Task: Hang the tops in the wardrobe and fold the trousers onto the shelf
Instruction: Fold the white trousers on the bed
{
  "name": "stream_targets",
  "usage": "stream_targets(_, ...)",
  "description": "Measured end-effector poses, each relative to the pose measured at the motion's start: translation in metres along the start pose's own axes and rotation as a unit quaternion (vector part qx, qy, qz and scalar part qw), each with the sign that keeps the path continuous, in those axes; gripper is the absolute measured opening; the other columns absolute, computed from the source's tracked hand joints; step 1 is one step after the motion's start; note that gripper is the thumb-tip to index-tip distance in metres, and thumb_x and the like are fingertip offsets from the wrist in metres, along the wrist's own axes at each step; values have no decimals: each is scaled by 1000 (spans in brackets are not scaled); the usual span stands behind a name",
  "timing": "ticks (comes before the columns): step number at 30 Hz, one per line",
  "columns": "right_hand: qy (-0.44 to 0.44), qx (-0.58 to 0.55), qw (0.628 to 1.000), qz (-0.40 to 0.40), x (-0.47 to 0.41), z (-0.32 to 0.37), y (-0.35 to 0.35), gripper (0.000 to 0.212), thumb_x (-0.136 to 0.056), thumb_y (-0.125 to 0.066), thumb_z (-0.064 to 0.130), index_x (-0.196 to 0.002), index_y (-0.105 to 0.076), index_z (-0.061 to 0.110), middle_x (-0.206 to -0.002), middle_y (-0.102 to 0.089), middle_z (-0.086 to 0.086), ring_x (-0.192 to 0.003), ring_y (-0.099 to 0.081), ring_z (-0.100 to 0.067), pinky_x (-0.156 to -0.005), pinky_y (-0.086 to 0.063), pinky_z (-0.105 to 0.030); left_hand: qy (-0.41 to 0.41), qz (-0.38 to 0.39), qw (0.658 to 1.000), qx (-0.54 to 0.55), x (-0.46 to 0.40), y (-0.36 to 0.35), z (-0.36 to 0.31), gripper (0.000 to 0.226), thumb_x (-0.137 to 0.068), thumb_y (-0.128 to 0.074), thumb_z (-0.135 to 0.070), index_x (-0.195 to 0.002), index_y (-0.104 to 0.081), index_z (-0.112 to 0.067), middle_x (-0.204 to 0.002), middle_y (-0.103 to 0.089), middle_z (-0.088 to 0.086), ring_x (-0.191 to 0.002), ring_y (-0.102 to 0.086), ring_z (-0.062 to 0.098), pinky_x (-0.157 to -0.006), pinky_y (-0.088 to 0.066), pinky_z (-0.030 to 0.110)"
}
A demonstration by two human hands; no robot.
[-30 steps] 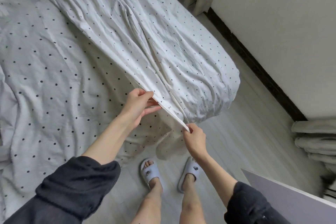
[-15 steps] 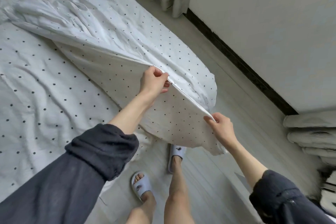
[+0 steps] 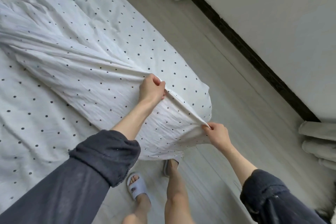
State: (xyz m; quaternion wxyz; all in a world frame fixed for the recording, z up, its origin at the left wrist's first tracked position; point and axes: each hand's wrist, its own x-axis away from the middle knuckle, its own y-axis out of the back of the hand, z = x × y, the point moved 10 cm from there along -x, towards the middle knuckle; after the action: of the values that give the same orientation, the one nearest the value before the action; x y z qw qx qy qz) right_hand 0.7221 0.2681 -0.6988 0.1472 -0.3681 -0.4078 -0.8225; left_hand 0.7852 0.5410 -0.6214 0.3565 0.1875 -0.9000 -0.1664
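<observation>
White dotted cotton: the garment [image 3: 101, 71], probably the trousers, lies along the bed [image 3: 36, 132], its near hem lifted over the bed's foot corner. I read the taut hem as stretched for smoothing or folding. Left hand [image 3: 151, 90]: fingers [image 3: 156, 82] curled, gripping the hem above the bed. Right hand [image 3: 217, 133]: fingers pinching the hem's other end, just off the bed.

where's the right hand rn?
Head view, lower right of centre: the right hand pinches the hem of the dotted white fabric beyond the bed's foot corner, over the floor, down-right of the left hand.
</observation>
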Motion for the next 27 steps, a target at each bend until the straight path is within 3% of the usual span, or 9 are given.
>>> stream_targets(3, -17, 49, 998, 41, -6, -1, -6, 27, -91, -47, 18, -64, -46, 15, -64, -48, -3, -73, -47, -29, -54, -29, -32, 23, 49, 998, -26, -5, -11, 8, 13, -90, -51, -8, -93, -63, -11, -79, -62, 4, -70, -59, 18, -76, -55, 34)
stream_targets(5, -7, 44, 998, 47, -7, 12, -5, 14, -92, -49, 23, -92, -60, 14, -85, -60, -7, -91, -55, -33, -67, -38, -32, 42, 74, 996, 1, -4, -11, 9, 20, -92, -51, -9, -107, -64, -8, -86, -63, 3, -72, -59, 14, -74, -54, 30)
stream_targets(7, 28, 37, 999, 28, -3, 40, 2, 26, -93, -50, 27, -113, -59, 14, -106, -63, -7, -105, -55, -31, -83, -43, -35, 36, 79, 996, 11, -2, 3, 6, 23, -93, -51, -12, -113, -62, -9, -95, -64, 2, -78, -61, 13, -74, -53, 28)
stream_targets(10, 96, 36, 995, 6, 4, 95, 8, 30, -93, -47, 30, -113, -60, 12, -111, -63, -5, -100, -57, -25, -89, -44, -39, 40, 28, 998, 37, -6, 51, 8, 33, -94, -51, -12, -126, -55, -7, -111, -60, 6, -85, -63, 14, -73, -54, 26)
stream_targets(14, 159, 85, 984, 3, 12, 167, 0, 28, -96, -43, 31, -109, -58, 12, -109, -60, -8, -98, -56, -27, -89, -42, -39, 76, -77, 986, 125, -15, 131, 20, 49, -96, -46, -8, -143, -33, -5, -118, -52, 7, -93, -60, 21, -69, -52, 26)
stream_targets(18, 226, 142, 963, -36, 24, 240, -12, 32, -98, -43, 29, -122, -55, 13, -124, -54, -7, -115, -48, -26, -93, -37, -40, 94, -124, 966, 209, -27, 200, 30, 49, -96, -47, -6, -143, -31, -4, -129, -50, 14, -94, -57, 23, -68, -52, 29)
stream_targets(23, 327, 173, 928, -38, 41, 347, -53, 32, -98, -43, 28, -124, -56, 14, -126, -53, -7, -113, -48, -27, -92, -36, -37, 69, -159, 950, 260, -58, 277, 23, 46, -97, -45, -5, -141, -34, -2, -124, -49, 13, -97, -57, 22, -69, -55, 31)
stream_targets(27, 386, 169, 906, -33, 51, 434, -90, 36, -98, -45, 33, -128, -53, 17, -128, -52, -6, -114, -48, -27, -93, -37, -38, 109, -188, 907, 362, -101, 336, 33, 23, -95, -45, -2, -117, -52, 0, -110, -54, 16, -100, -58, 23, -74, -54, 34)
